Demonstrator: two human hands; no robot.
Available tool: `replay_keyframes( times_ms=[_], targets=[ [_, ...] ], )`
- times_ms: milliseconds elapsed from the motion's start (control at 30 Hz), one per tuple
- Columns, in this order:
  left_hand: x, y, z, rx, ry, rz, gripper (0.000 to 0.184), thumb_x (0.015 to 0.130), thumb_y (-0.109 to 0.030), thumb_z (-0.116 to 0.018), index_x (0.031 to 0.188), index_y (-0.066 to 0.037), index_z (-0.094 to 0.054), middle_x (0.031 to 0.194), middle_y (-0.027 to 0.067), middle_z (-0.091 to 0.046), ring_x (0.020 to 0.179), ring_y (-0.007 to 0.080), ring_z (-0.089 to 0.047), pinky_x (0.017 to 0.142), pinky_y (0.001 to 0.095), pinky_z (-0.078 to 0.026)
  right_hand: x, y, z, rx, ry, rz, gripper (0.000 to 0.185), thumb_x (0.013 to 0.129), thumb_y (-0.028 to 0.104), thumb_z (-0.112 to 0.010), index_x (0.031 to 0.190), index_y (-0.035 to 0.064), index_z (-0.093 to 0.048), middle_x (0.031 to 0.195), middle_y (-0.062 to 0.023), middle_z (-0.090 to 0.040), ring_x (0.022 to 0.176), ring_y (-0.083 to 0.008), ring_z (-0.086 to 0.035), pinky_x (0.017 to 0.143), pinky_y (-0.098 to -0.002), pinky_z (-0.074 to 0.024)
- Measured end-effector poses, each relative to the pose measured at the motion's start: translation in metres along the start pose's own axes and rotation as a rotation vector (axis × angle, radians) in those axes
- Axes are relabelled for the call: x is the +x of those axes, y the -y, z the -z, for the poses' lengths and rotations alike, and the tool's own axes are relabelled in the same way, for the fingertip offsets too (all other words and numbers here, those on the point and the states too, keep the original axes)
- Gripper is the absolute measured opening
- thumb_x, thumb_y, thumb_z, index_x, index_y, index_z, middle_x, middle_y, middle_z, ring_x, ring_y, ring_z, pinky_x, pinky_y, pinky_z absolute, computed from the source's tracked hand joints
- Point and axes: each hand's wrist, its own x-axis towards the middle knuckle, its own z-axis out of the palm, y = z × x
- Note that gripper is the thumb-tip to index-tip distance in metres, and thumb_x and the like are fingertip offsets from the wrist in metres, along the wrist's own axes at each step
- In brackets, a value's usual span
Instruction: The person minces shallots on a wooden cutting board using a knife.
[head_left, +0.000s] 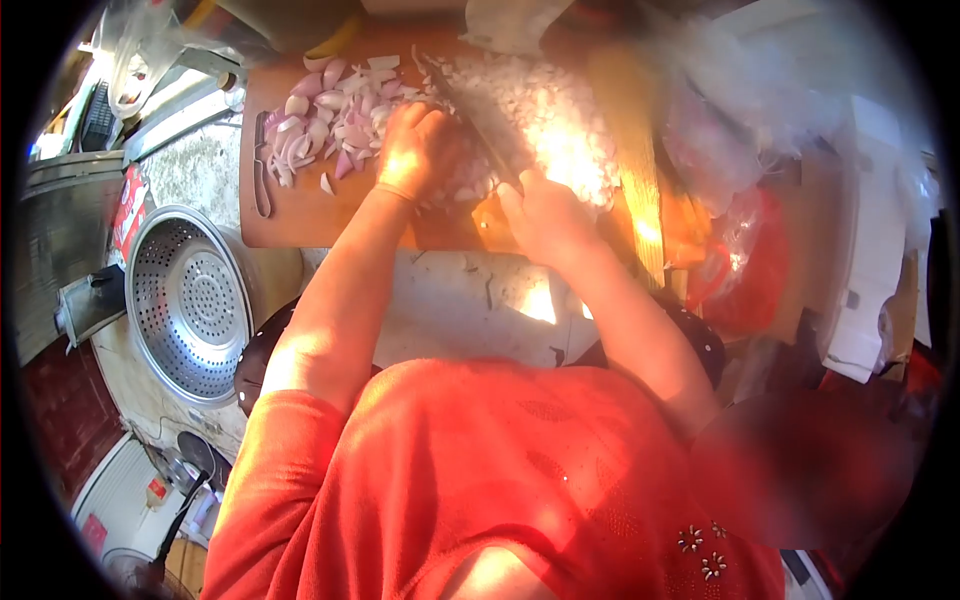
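My right hand (548,215) is wrapped around the handle of a kitchen knife (468,112). The blade points away from me and slants left across the cutting board (330,228). Just left of the blade, my left hand (415,150) is closed, its curled fingers bearing down on onion pieces that it mostly hides. Coarse pinkish-purple red onion pieces (335,110) are heaped at the board's left. Finely chopped onion (565,125) covers the right side, partly washed out by sunlight.
A perforated metal strainer basin (190,305) stands to the left of the board. A thin metal loop (262,170) lies along the board's left edge. On the right are a red plastic bag (740,265), clear plastic bags (710,140) and a white foam piece (862,240).
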Motion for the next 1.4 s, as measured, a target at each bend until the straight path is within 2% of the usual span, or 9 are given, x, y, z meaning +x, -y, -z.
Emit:
replay_keyframes(
  times_ms=[67,167,433,533,600,633,733,1067,1400],
  targets=[
    [-0.004,0.0,-0.001,-0.006,-0.093,0.01,0.023,0.07,-0.015,-0.071,0.092,-0.012,-0.065,0.099,0.0088,-0.06,0.099,0.036,-0.055,0.088,0.0469,-0.046,-0.001,0.001,0.002,0.003,0.002,-0.011,0.045,0.101,0.037,-0.047,0.107,-0.0051,-0.059,0.103,-0.0291,-0.066,0.102,-0.0454,-0.063,0.091,-0.052,-0.0488],
    [-0.007,-0.018,0.018,0.077,-0.068,0.09,0.03,0.069,-0.019,-0.072,0.096,-0.012,-0.063,0.105,0.0102,-0.058,0.105,0.0366,-0.052,0.093,0.048,-0.043,-0.006,0.007,0.004,0.01,-0.008,-0.035,0.044,0.1,0.037,-0.047,0.107,-0.0051,-0.06,0.103,-0.0289,-0.067,0.102,-0.0451,-0.063,0.091,-0.0518,-0.0488],
    [-0.015,-0.004,0.011,0.085,-0.072,0.023,0.035,0.071,-0.025,-0.073,0.101,-0.012,-0.063,0.11,0.011,-0.058,0.106,0.0374,-0.051,0.096,0.0498,-0.041,-0.005,0.0,-0.002,0.047,0.059,-0.006,0.047,0.1,0.039,-0.046,0.112,-0.004,-0.059,0.103,-0.0278,-0.067,0.102,-0.0438,-0.064,0.091,-0.0514,-0.0494],
    [-0.021,-0.023,0.016,0.115,-0.034,0.099,0.044,0.072,-0.032,-0.076,0.108,-0.012,-0.062,0.117,0.0115,-0.058,0.112,0.0368,-0.051,0.101,0.051,-0.038,-0.019,0.011,0.016,0.028,0.01,-0.039,0.047,0.101,0.039,-0.045,0.113,-0.004,-0.059,0.103,-0.0279,-0.067,0.102,-0.0438,-0.064,0.091,-0.0511,-0.0497],
    [-0.022,-0.037,0.014,0.195,-0.076,0.124,0.056,0.071,-0.037,-0.079,0.117,-0.012,-0.06,0.127,0.0119,-0.054,0.121,0.036,-0.048,0.108,0.0539,-0.032,-0.018,0.008,0.017,0.038,-0.024,-0.075,0.047,0.101,0.039,-0.045,0.113,-0.0038,-0.059,0.104,-0.028,-0.067,0.103,-0.0439,-0.064,0.091,-0.0512,-0.0497],
    [-0.028,-0.036,0.008,0.23,-0.001,0.168,0.065,0.07,-0.04,-0.081,0.124,-0.014,-0.056,0.135,0.0112,-0.05,0.129,0.0349,-0.044,0.111,0.0564,-0.027,-0.017,0.005,0.019,0.051,-0.071,-0.114,0.047,0.102,0.04,-0.045,0.113,-0.0036,-0.059,0.105,-0.0281,-0.067,0.104,-0.044,-0.064,0.091,-0.0512,-0.0497],
    [-0.031,-0.037,0.001,0.347,0.053,0.18,0.065,0.07,-0.038,-0.081,0.125,-0.015,-0.056,0.136,0.0098,-0.049,0.132,0.0338,-0.042,0.111,0.0562,-0.028,-0.005,-0.019,0.001,0.036,-0.073,-0.121,0.047,0.102,0.04,-0.044,0.113,-0.0036,-0.059,0.105,-0.0287,-0.067,0.104,-0.0444,-0.064,0.092,-0.0511,-0.0495],
    [-0.03,-0.033,-0.001,0.306,0.049,0.189,0.057,0.07,-0.029,-0.08,0.122,-0.017,-0.058,0.135,0.0073,-0.05,0.131,0.0316,-0.043,0.111,0.054,-0.028,-0.01,-0.02,0.006,0.056,-0.029,-0.12,0.05,0.101,0.041,-0.044,0.11,-0.005,-0.059,0.105,-0.029,-0.067,0.104,-0.0446,-0.064,0.093,-0.051,-0.0486],
    [-0.031,-0.025,-0.008,0.293,-0.068,0.11,0.052,0.07,-0.023,-0.079,0.117,-0.015,-0.059,0.126,0.0058,-0.055,0.124,0.031,-0.048,0.109,0.0507,-0.032,-0.009,-0.013,0.005,0.006,-0.013,-0.073,0.047,0.102,0.04,-0.044,0.109,-0.0041,-0.06,0.104,-0.0269,-0.068,0.103,-0.0431,-0.064,0.092,-0.0502,-0.049]
  ],
)
